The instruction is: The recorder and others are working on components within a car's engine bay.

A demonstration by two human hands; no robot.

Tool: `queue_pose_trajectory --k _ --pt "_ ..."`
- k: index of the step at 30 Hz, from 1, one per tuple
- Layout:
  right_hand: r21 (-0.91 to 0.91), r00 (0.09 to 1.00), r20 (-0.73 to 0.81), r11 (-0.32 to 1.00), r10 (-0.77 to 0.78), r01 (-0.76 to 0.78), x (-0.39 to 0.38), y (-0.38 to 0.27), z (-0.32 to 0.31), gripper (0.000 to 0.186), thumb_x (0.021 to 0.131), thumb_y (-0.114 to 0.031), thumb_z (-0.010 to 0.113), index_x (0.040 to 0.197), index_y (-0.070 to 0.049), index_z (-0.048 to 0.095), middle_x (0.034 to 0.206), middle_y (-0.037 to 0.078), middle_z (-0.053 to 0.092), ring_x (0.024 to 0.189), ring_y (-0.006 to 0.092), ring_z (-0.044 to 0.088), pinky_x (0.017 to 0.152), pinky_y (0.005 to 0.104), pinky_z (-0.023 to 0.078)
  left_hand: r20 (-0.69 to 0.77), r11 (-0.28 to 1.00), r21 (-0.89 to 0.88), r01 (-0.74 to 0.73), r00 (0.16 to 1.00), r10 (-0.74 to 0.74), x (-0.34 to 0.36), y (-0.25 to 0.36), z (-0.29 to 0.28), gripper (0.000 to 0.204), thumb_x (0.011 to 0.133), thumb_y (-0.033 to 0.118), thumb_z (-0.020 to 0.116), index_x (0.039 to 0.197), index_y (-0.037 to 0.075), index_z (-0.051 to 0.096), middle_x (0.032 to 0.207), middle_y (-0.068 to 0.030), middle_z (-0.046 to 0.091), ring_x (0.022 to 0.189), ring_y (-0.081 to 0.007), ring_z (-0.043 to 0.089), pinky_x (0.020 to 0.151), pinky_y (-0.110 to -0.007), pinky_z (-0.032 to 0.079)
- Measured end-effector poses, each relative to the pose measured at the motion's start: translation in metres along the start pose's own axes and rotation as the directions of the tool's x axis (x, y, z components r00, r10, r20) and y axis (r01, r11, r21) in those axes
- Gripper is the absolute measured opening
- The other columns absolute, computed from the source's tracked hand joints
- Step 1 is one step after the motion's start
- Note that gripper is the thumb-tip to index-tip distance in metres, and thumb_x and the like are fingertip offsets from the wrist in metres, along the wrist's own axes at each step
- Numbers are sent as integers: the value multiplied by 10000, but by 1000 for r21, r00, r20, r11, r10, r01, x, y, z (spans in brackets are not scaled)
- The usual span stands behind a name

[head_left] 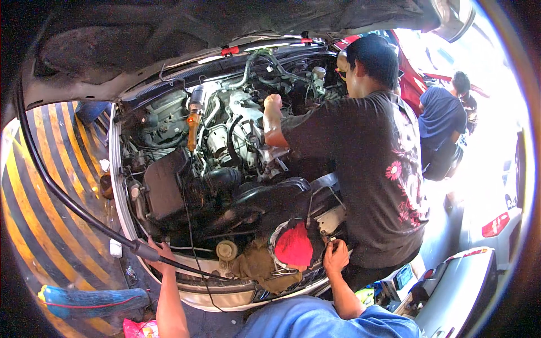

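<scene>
My left hand (160,260) is at the engine bay's front left corner, against the thick sleeve of a black hood rod (73,200); its fingers are partly hidden there. My right hand (336,258) pinches a small metal piece (332,238) over the front edge, beside a pale bracket (329,219). Between my hands lie a brown cloth (253,262), a red cloth (293,248) and a round cap (226,249). Beyond them is the open engine (236,124), where a work light with an orange handle (193,129) stands upright and a thin black cable runs toward me.
A co-worker (375,169) leans over the engine on my right, forearm inside it; other people (442,124) are behind. The raised hood (225,19) spans overhead. Left are striped flooring (39,186) and a blue elongated object (93,301); a silver panel (462,293) is at lower right.
</scene>
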State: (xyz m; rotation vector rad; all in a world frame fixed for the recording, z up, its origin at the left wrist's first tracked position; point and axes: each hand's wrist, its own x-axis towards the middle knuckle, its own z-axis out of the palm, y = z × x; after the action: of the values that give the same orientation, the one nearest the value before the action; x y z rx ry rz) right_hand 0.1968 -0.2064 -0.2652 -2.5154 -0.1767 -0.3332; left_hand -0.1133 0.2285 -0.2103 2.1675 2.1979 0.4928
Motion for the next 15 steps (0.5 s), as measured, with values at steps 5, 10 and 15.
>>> queue_pose_trajectory --k 5,10,15 --pt "3 1000 5 1000 -3 3 0 2 2 207 910 -261 614 1017 -83 613 964 121 657 934 339 624 793 467 485 -23 1000 10 -11 1000 11 -2 2 -5 459 858 198 643 1283 29 598 1546 -220 371 1384 -396 415 1134 -496 374" --pt "-5 1000 1 999 -31 31 0 7 5 199 915 -256 612 1009 -80 614 960 118 661 930 335 625 791 462 487 -66 999 -15 -40 997 39 -1 -4 2 475 859 212 661 1293 31 592 1543 -221 371 1389 -393 407 1137 -492 368" --pt "-25 1000 17 1000 -12 12 0 5 3 202 913 -265 617 994 -80 620 962 120 661 929 338 626 790 464 487 -123 996 37 -87 988 91 1 -12 15 485 875 234 662 1310 38 577 1531 -219 385 1392 -387 396 1140 -494 365"
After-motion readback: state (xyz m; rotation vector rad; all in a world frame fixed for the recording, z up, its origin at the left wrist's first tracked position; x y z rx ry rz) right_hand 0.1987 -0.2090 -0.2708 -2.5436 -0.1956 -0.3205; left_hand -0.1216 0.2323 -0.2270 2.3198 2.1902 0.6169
